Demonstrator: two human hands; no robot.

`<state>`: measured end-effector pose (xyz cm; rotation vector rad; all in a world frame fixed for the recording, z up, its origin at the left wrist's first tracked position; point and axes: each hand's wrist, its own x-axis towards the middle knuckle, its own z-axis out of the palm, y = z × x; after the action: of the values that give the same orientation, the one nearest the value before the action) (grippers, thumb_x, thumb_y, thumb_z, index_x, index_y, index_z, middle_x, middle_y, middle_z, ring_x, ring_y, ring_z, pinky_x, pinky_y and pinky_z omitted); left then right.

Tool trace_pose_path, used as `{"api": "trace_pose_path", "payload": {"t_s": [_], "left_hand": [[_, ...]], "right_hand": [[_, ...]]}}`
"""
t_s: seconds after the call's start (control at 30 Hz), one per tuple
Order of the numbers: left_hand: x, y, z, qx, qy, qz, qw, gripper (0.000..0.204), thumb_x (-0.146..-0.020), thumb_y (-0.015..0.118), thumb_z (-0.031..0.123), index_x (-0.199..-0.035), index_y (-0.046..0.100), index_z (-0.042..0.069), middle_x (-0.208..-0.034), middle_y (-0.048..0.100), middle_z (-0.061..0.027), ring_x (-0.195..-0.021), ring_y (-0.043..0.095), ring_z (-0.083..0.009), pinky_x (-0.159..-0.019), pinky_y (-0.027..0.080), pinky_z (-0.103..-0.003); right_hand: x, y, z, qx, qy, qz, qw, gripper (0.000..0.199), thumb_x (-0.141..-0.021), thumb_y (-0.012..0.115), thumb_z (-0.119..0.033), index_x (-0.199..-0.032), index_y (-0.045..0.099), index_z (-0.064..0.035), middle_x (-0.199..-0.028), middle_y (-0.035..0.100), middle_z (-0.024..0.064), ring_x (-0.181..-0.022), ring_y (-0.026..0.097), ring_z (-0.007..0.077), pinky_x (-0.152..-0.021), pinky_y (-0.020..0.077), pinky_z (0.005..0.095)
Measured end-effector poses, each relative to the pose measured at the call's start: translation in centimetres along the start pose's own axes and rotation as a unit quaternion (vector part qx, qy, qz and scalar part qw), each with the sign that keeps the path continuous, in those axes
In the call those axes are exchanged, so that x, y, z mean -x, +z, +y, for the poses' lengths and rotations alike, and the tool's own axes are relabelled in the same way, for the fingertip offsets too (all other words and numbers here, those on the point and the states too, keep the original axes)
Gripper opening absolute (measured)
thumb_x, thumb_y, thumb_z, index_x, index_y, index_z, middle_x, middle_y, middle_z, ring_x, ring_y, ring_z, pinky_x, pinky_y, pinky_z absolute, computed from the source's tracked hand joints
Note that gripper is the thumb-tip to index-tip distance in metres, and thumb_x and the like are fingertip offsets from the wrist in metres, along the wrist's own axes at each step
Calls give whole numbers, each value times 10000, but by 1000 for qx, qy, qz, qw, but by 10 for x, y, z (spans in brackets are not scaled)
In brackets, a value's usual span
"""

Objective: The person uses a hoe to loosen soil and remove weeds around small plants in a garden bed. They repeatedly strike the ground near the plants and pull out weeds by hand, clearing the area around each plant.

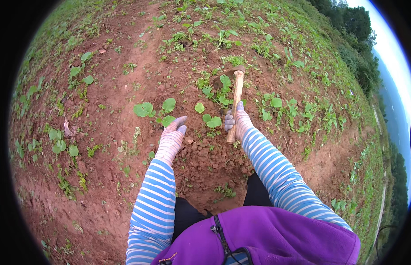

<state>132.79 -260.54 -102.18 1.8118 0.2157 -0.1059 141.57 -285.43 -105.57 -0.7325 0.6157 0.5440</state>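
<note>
Left hand (pixel 173 132): gloved, holding nothing that I can see. Thumb and fingers stand apart, fingers slightly bent, pointing up and right. It's right beside a broad-leaved green plant (pixel 145 110); the lowest leaf sits just above the wrist side. Can't tell if glove and leaf touch.

Right hand (pixel 235 120): also gloved, fingers wrapped around the lower part of a short wooden hoe (pixel 237 95), thumb lying up along the handle. The handle's butt sticks out below the grip; the other end runs up and slightly right, away from the body.

Hoe location: right of centre, ahead of the person. Dark blade (pixel 224 76) is at the far end, pointing left over a leafy clump (pixel 224 90). Leaves cover part of it and the view is poor there, so it may or may not be touching the ground.

Between the hands: small seedling (pixel 213 120) with round leaves, close to the right-hand fingers. Reddish soil (pixel 210 161) below that is loose and crumbly.

Person wears blue-and-white striped sleeves (pixel 154 194), a purple vest (pixel 276 234) and dark trousers (pixel 257 192). Trees (pixel 353 48) upper right, edge of the slope.
</note>
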Motion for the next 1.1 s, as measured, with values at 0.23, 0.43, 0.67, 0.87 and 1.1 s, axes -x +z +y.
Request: {"api": "trace_pose_path", "payload": {"t_s": [0.23, 0.43, 0.67, 0.87, 1.1], "left_hand": [[-7, 10, 6, -20, 14, -11, 1000, 389, -944, 544, 18, -1328, 581, 74, -1280, 621, -102, -1170, 561, -189, -1020, 418, -308], [-7, 8, 1, -27, -18, -10, 999, 396, -937, 554, 35, -1329, 579, 82, -1278, 626, -111, -1170, 576, -203, -1008, 434, -313], [-8, -3, -6, -8, 2, 7, 1000, 388, -941, 558, 56, -1327, 584, 93, -1262, 636, -110, -1155, 581, -209, -1006, 433, -311], [-13, 9, 5, -25, 13, -3, 1000, 380, -952, 536, 38, -1328, 575, 84, -1263, 631, -108, -1110, 589, -203, -975, 452, -315], [-2, -4, 2, -25, -9, 6, 1000, 406, -941, 541, 49, -1341, 569, 110, -1293, 620, -107, -1186, 568, -215, -1018, 424, -312]], "right_hand": [[29, -6, 7, -92, 32, -73, 993, 589, -884, 458, -715, -889, 424, -127, -599, 384, -49, -413, 335, 71, -374, 301, 241], [13, -16, -44, -180, 56, -114, 976, 592, -909, 484, -670, -905, 477, -78, -605, 429, -53, -414, 385, 65, -375, 328, 239], [16, -22, 3, -114, 78, -72, 988, 608, -855, 491, -731, -841, 445, -125, -576, 397, -57, -403, 358, 77, -368, 303, 250], [43, -42, -4, -228, 195, -180, 937, 565, -902, 531, -650, -883, 473, -89, -599, 420, -41, -414, 382, 65, -362, 328, 237], [40, -13, -42, -103, -23, -109, 988, 551, -927, 502, -632, -911, 473, -82, -603, 415, -48, -409, 369, 62, -355, 315, 225]]}}
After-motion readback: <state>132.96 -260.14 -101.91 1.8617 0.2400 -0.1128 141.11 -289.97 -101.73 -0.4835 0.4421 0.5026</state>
